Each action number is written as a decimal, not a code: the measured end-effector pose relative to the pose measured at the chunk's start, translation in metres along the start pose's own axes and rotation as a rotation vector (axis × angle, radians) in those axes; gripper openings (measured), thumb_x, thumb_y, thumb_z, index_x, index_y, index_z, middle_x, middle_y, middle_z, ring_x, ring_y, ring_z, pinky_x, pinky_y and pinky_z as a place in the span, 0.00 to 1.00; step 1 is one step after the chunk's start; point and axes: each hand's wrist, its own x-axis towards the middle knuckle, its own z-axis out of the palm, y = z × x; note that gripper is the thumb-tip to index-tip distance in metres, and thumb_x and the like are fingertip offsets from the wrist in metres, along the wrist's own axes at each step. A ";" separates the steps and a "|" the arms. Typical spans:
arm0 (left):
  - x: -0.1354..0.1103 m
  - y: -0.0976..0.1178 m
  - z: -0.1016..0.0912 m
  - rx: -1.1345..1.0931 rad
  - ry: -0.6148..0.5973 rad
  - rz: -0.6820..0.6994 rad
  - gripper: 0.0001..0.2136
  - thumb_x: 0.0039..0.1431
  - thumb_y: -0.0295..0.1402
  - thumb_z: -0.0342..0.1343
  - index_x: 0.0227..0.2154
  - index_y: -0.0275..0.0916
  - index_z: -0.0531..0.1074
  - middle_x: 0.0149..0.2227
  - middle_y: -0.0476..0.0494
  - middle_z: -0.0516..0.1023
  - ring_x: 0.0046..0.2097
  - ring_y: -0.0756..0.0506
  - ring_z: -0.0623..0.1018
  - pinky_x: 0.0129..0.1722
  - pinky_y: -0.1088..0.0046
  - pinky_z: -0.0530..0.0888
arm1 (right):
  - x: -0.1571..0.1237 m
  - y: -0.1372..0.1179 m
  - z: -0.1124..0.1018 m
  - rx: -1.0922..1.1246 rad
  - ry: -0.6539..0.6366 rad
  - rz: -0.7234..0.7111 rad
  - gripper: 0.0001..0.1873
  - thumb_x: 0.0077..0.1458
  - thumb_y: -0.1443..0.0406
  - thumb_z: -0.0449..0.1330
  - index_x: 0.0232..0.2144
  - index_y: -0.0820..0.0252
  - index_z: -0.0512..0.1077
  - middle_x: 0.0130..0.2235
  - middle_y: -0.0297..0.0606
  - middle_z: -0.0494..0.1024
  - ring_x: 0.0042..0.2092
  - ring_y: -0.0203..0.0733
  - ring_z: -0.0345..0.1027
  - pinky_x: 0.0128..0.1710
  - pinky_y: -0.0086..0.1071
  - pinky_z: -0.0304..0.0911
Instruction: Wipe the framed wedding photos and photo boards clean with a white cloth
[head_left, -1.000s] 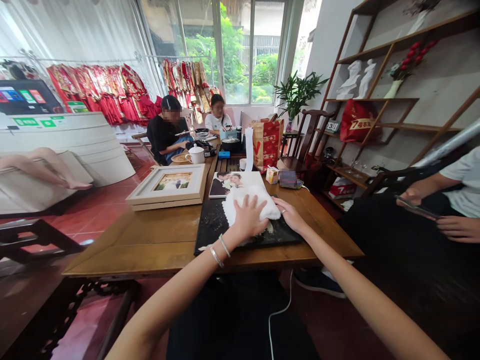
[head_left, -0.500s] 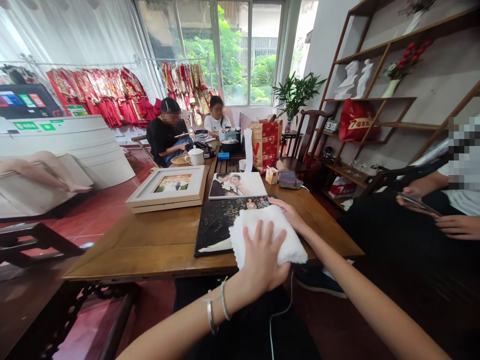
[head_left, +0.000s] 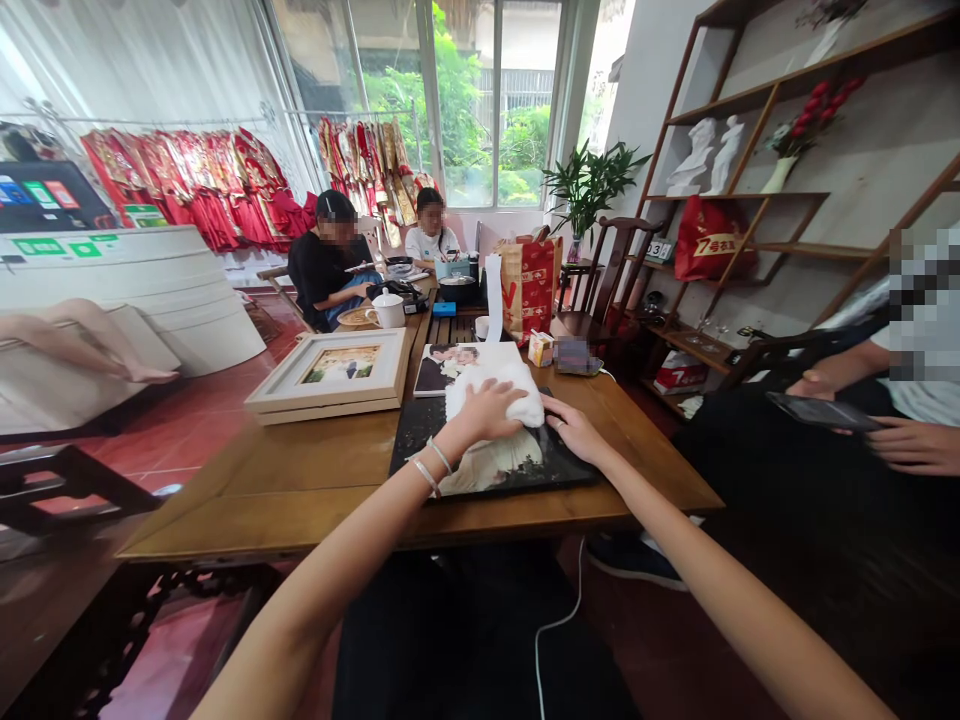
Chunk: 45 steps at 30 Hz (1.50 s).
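Note:
My left hand (head_left: 491,412), with bracelets at its wrist, presses down on a bunched white cloth (head_left: 461,385) and grips it. Under it lies a dark photo panel (head_left: 420,432) showing a pale dress, flat near the table's front edge. My right hand (head_left: 574,432) wears a ring and rests with fingers stretched out on the panel's right side, close to the cloth. Just beyond, a white-edged photo print (head_left: 431,372) of a couple is partly covered by the cloth. Left of these sits a pale framed picture (head_left: 337,370), stacked on another frame.
The wooden table (head_left: 300,480) also bears a white lidded mug (head_left: 388,310), a red paper bag (head_left: 529,290), a small box (head_left: 541,349) and a phone (head_left: 574,357). Two people sit at the far end. Another person at right holds a phone (head_left: 821,410).
My left hand has pushed the cloth away from me to the panel's far edge, baring the pale dress. My right hand has come slightly nearer along the panel's right side.

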 end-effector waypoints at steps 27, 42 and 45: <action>-0.038 0.024 0.008 0.035 0.096 -0.083 0.26 0.56 0.44 0.50 0.58 0.49 0.60 0.61 0.43 0.61 0.60 0.33 0.58 0.53 0.44 0.60 | -0.001 -0.002 -0.001 -0.006 -0.011 -0.018 0.21 0.50 0.69 0.53 0.46 0.54 0.75 0.55 0.38 0.71 0.60 0.46 0.60 0.63 0.48 0.48; -0.099 0.025 0.010 0.004 0.072 -0.080 0.31 0.54 0.39 0.51 0.61 0.48 0.54 0.65 0.43 0.55 0.65 0.32 0.51 0.58 0.43 0.52 | -0.001 -0.003 0.002 -0.035 0.028 -0.015 0.23 0.49 0.72 0.52 0.45 0.53 0.75 0.54 0.36 0.73 0.59 0.45 0.62 0.63 0.49 0.48; -0.133 0.038 0.011 -0.021 0.072 -0.046 0.34 0.52 0.38 0.52 0.63 0.51 0.51 0.66 0.45 0.52 0.65 0.33 0.48 0.60 0.44 0.49 | -0.001 -0.004 0.003 -0.037 0.024 -0.021 0.23 0.48 0.72 0.51 0.44 0.54 0.75 0.54 0.37 0.73 0.59 0.45 0.62 0.63 0.49 0.48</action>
